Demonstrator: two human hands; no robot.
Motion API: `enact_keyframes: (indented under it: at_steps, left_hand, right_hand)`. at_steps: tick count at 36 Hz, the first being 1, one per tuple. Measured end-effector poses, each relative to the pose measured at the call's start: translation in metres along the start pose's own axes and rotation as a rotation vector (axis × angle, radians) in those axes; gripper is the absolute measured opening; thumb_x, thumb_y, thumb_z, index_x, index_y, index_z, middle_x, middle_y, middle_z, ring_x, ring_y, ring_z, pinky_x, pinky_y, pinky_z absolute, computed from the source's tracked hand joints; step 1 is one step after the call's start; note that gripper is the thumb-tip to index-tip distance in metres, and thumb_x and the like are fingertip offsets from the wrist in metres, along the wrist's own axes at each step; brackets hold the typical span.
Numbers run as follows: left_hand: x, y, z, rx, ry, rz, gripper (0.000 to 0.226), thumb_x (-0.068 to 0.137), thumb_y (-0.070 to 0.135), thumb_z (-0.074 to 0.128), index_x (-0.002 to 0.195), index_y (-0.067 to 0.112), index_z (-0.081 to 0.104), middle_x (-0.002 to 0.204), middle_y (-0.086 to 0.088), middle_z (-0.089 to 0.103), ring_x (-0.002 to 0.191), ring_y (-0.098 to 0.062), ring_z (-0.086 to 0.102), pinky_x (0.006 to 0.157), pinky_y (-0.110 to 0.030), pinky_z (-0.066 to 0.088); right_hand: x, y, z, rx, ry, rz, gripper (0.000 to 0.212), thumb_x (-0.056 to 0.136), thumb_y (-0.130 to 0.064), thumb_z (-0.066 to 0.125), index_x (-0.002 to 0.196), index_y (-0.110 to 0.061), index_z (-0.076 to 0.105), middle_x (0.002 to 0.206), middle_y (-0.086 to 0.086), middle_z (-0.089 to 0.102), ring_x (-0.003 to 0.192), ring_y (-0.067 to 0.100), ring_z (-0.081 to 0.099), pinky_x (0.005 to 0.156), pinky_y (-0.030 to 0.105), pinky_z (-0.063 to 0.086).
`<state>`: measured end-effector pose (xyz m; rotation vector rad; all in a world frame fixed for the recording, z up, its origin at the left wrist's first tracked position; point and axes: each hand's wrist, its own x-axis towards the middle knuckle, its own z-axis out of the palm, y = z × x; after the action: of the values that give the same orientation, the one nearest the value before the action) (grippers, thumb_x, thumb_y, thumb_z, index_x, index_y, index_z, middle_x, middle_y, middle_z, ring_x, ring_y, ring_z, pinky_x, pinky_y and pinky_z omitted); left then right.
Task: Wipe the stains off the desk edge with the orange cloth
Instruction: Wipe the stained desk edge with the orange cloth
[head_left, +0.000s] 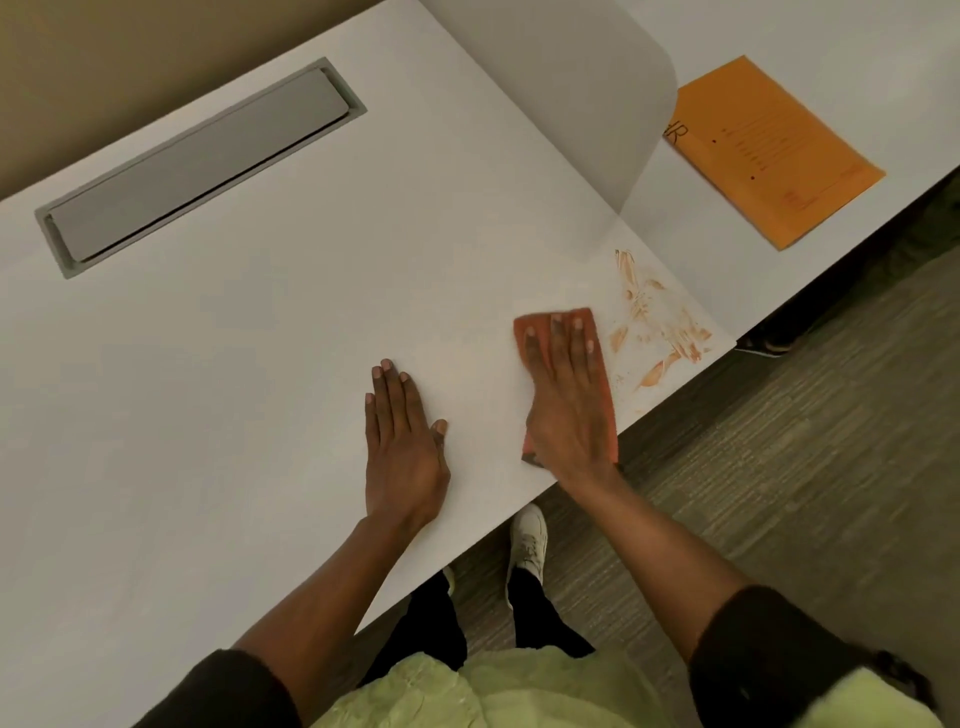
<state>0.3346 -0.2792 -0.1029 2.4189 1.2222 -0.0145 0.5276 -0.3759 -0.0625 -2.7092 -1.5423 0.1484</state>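
Note:
My right hand (566, 395) lies flat on the orange cloth (605, 384), pressing it onto the white desk (285, 322) close to the front edge. Most of the cloth is hidden under the hand; its corners show beyond the fingertips and at the wrist. Orange-brown smeared stains (657, 312) cover the desk's corner just right of the cloth, reaching the edge. My left hand (402, 441) rests palm down on the desk, fingers together, a short way left of the cloth, holding nothing.
A grey cable-tray lid (202, 166) is set into the desk at the back left. A grey divider panel (597, 93) stands at the desk's right end. Beyond it an orange envelope (769, 150) lies on the neighbouring desk. Carpet and my shoes show below the edge.

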Motion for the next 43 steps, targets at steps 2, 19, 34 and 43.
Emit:
enact_keyframes:
  at_steps: [2, 19, 34, 43]
  left_hand:
    - [0.0, 0.0, 0.0, -0.006, 0.003, 0.004, 0.073, 0.118, 0.035, 0.026, 0.168, 0.005, -0.017, 0.177, -0.01, -0.031, 0.163, -0.019, -0.032, 0.135, -0.039, -0.014]
    - [-0.001, -0.002, 0.005, 0.035, 0.058, 0.004, 0.071, 0.116, 0.04, 0.019, 0.169, 0.004, -0.013, 0.18, -0.012, -0.022, 0.167, -0.022, -0.024, 0.137, -0.043, -0.004]
    - [0.024, 0.019, 0.002, 0.008, -0.026, 0.19, 0.065, 0.119, 0.031, 0.026, 0.172, 0.01, -0.005, 0.181, -0.004, -0.02, 0.166, -0.015, -0.023, 0.137, -0.038, -0.008]
    - [0.03, 0.022, 0.005, 0.066, -0.018, 0.207, 0.067, 0.118, 0.035, 0.022, 0.172, 0.009, -0.008, 0.18, -0.006, -0.023, 0.166, -0.016, -0.024, 0.137, -0.039, -0.007]
  right_hand:
    - [0.034, 0.01, 0.0, -0.024, 0.034, 0.045, 0.104, 0.091, -0.029, 0.07, 0.169, -0.012, 0.002, 0.176, 0.023, 0.004, 0.163, 0.045, 0.005, 0.132, 0.056, 0.013]
    - [-0.005, 0.007, 0.002, 0.003, -0.012, -0.021, 0.124, 0.079, -0.032, 0.08, 0.169, -0.011, -0.002, 0.176, 0.024, -0.005, 0.163, 0.045, -0.006, 0.132, 0.057, 0.011]
    - [-0.042, 0.004, 0.017, 0.124, 0.037, -0.131, 0.097, 0.088, -0.003, 0.052, 0.17, -0.014, 0.001, 0.177, 0.018, -0.008, 0.164, 0.038, -0.01, 0.133, 0.056, 0.01]
    - [0.067, 0.038, 0.003, 0.082, 0.127, 0.064, 0.082, 0.095, -0.013, 0.057, 0.168, -0.014, 0.019, 0.176, 0.019, 0.017, 0.163, 0.041, 0.012, 0.133, 0.054, 0.015]
